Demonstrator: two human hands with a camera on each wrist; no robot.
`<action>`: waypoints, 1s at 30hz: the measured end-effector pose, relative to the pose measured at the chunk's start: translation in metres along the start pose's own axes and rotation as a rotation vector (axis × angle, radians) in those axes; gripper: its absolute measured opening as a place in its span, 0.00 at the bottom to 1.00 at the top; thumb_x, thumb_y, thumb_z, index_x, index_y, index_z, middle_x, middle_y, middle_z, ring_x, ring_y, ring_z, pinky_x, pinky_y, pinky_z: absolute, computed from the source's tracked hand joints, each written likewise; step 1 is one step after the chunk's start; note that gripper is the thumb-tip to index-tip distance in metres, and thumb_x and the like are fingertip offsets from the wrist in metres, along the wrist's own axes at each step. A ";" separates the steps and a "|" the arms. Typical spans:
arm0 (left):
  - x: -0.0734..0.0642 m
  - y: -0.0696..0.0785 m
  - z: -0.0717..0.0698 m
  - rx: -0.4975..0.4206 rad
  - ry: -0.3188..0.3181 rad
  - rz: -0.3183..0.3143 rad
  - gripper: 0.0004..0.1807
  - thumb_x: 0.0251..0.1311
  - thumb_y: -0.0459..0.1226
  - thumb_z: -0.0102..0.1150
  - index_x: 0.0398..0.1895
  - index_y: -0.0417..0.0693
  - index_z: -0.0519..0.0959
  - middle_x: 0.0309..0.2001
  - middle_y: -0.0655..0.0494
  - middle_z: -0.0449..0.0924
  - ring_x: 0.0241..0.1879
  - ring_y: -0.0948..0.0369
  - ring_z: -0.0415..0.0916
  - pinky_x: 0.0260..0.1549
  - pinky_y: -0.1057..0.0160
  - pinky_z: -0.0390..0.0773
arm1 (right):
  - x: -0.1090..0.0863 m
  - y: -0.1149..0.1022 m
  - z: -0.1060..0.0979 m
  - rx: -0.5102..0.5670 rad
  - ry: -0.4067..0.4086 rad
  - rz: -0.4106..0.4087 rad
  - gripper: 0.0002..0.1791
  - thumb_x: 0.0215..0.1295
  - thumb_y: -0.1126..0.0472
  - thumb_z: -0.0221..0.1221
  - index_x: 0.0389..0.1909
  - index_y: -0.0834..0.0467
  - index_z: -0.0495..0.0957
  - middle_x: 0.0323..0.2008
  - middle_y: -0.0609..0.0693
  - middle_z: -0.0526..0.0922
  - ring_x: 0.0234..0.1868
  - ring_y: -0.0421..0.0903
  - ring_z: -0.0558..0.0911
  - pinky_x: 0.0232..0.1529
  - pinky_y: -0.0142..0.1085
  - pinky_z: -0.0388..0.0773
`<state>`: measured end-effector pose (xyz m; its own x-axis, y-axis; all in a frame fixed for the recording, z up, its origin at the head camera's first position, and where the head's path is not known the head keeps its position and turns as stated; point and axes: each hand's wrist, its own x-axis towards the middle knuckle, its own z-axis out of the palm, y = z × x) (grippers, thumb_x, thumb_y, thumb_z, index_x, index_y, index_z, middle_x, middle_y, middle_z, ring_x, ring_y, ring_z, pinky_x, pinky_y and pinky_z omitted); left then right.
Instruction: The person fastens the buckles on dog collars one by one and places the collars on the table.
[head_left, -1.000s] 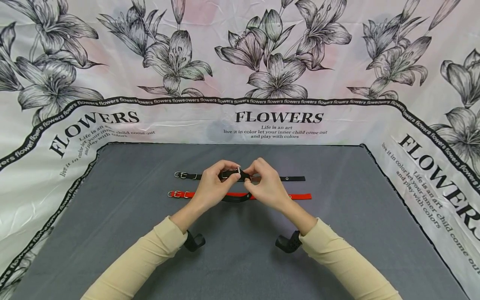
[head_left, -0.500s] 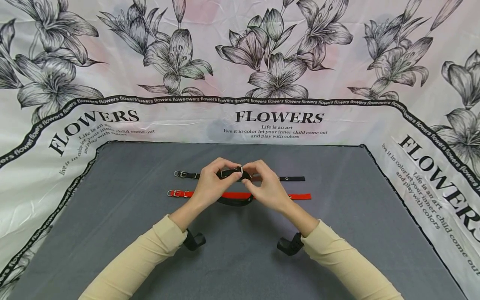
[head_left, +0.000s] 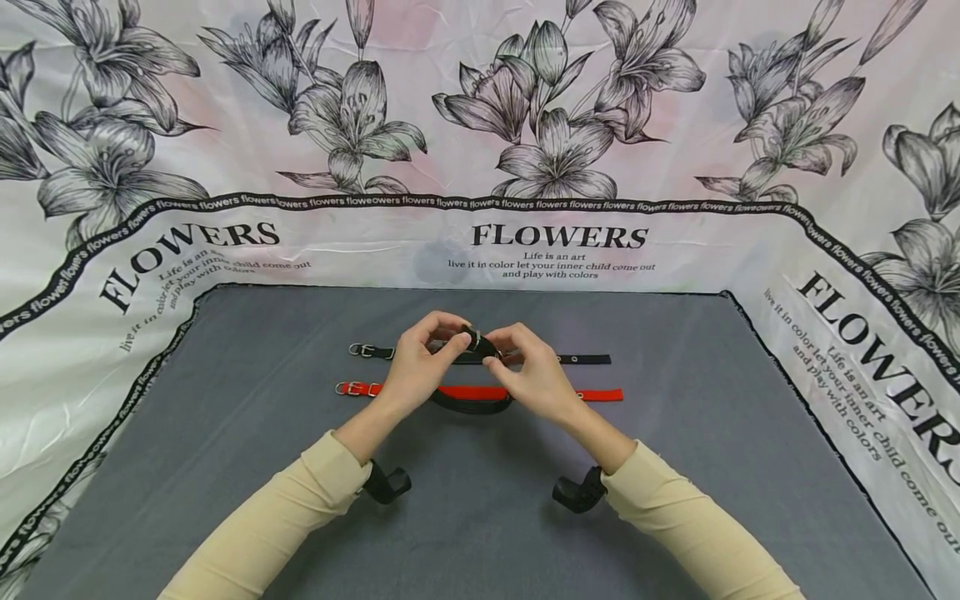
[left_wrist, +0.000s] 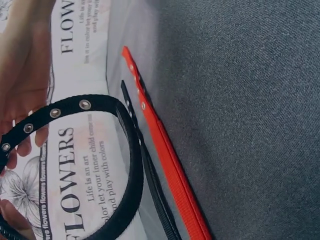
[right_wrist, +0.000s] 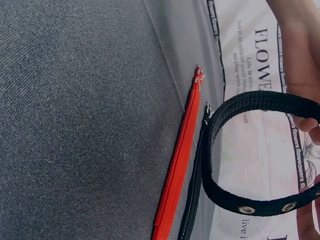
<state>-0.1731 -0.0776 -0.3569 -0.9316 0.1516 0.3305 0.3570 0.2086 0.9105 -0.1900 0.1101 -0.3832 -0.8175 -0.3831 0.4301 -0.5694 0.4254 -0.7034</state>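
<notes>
A black collar with metal eyelets point(left_wrist: 132, 165) is bent into a loop and held up between both hands. My left hand point(head_left: 418, 362) pinches it near its buckle with thumb and fingers. Close by on the other side, my right hand point(head_left: 536, 371) pinches the strap where it meets the buckle. In the head view the lower arc of the loop hangs in front of a red collar point(head_left: 602, 394), which lies flat on the grey cloth. Behind that lies a second black collar point(head_left: 588, 359), its middle partly hidden by my hands. The fingers cover much of the held buckle.
Grey cloth point(head_left: 480, 517) covers the table. A white flower-printed sheet point(head_left: 360, 250) rises at the back and both sides. Below each wrist sits a black camera mount, the left one point(head_left: 388, 482) and the right one point(head_left: 579, 490).
The left fingers have shifted slightly left and up at the buckle, showing more of the strap end. The hanging loop has widened and dropped a little. The two lying collars have not moved.
</notes>
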 end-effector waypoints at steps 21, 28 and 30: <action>0.009 -0.011 -0.003 -0.242 0.070 -0.047 0.10 0.68 0.37 0.45 0.47 0.40 0.67 0.45 0.46 0.75 0.43 0.49 0.73 0.43 0.62 0.75 | -0.002 0.003 0.001 0.026 -0.007 0.086 0.18 0.59 0.62 0.61 0.51 0.53 0.71 0.39 0.49 0.78 0.37 0.41 0.77 0.39 0.37 0.78; 0.009 -0.012 -0.001 -0.239 0.060 -0.037 0.10 0.68 0.37 0.45 0.47 0.41 0.66 0.46 0.46 0.75 0.42 0.52 0.73 0.40 0.63 0.75 | 0.000 -0.001 0.001 0.027 0.024 0.059 0.17 0.61 0.61 0.60 0.51 0.52 0.72 0.43 0.47 0.77 0.40 0.40 0.76 0.40 0.38 0.78; 0.009 -0.013 -0.001 -0.244 0.051 -0.022 0.10 0.68 0.36 0.45 0.47 0.40 0.66 0.46 0.45 0.74 0.43 0.47 0.73 0.43 0.60 0.75 | 0.002 -0.004 0.001 0.023 0.056 0.034 0.16 0.61 0.62 0.60 0.50 0.53 0.73 0.43 0.47 0.76 0.40 0.39 0.76 0.39 0.36 0.78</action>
<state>-0.1860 -0.0794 -0.3653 -0.9434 0.0996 0.3162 0.3149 -0.0295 0.9487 -0.1895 0.1071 -0.3804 -0.8401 -0.3224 0.4362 -0.5398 0.4177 -0.7308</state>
